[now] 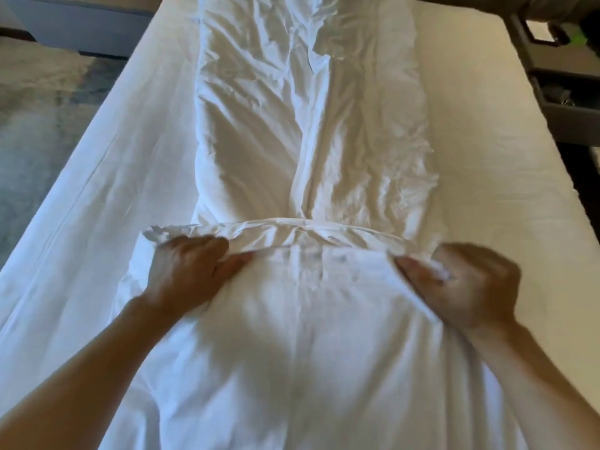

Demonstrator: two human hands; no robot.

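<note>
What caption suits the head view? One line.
Left hand and right hand grip the folded edge of a white duvet on a bed.

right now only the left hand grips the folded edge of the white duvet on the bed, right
Not quite: both hands grip it. The head view shows the left hand and the right hand each holding the folded edge of the white duvet on the bed.

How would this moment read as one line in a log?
work: folding duvet | left hand: grips fold edge | right hand: grips fold edge | surface: bed
</note>
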